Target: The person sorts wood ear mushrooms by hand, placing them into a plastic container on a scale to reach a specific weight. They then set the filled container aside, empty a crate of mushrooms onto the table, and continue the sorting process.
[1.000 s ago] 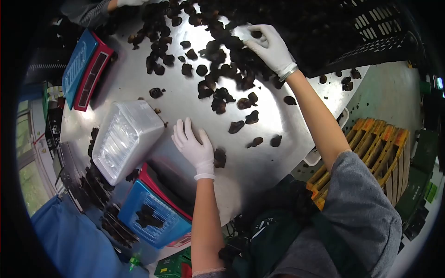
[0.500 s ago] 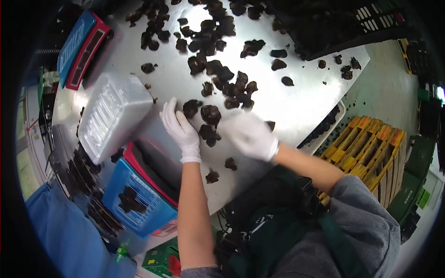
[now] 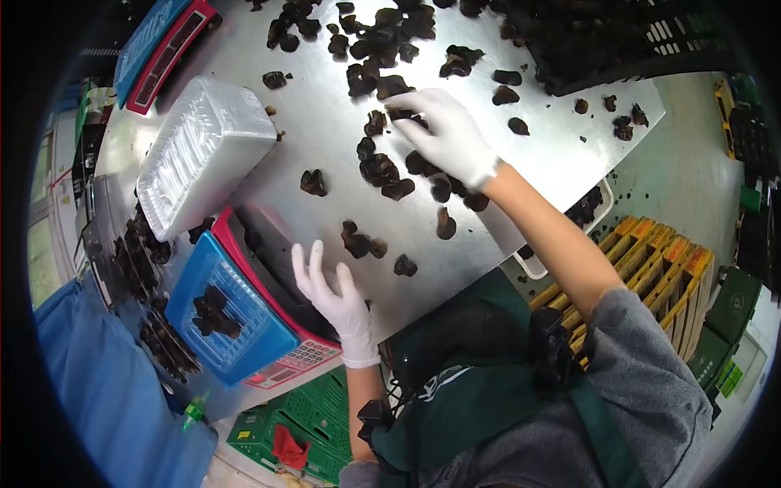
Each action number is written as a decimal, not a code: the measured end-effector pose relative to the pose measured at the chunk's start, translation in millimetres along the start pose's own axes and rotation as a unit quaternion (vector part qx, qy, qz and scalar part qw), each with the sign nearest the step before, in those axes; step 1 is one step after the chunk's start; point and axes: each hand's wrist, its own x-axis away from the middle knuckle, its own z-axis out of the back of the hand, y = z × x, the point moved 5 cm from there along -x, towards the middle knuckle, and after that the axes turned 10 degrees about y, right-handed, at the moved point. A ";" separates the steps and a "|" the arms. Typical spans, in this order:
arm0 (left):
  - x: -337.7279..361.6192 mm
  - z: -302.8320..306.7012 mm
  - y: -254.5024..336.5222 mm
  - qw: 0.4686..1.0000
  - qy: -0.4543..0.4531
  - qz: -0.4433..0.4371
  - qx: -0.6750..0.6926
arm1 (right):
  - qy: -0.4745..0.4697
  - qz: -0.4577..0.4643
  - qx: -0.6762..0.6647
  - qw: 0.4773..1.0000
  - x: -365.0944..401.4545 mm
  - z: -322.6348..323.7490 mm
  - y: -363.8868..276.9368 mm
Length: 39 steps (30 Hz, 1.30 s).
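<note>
White-gloved L hand (image 3: pixel 335 305) near dark green cloth apron (image 3: pixel 488 400), fingers spread & bent, white-gloved R hand (image 3: pixel 449 140) farther fr. apron, palm down, bare R forearm (image 3: pixel 555 232) outstretched

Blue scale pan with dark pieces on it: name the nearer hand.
Left: the left hand is just right of the pan in the picture; the right hand is farther off, over dark pieces on the table.

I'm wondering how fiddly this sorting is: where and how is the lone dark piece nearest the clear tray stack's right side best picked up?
I'd pinch the lone dark piece across opposite edges, from above and the side away from the tray stack. It lies low on the metal table, apart from other pieces, and its lumpy outline probably offers some grip.
</note>
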 end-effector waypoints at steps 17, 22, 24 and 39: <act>73.7 44.3 -21.5 0.997 -0.036 0.053 0.047 | 0.013 -0.050 0.363 0.930 170.6 260.1 140.5; 83.3 38.3 -26.7 0.995 -0.083 0.012 -0.060 | 0.131 -0.057 0.414 0.899 201.8 257.8 106.0; 83.5 32.9 -24.4 0.990 -0.101 0.010 -0.098 | 0.086 -0.022 0.324 0.942 172.7 198.1 54.8; 94.0 24.9 -52.6 0.995 -0.073 0.064 0.002 | -0.223 0.028 0.088 0.970 82.3 21.1 12.3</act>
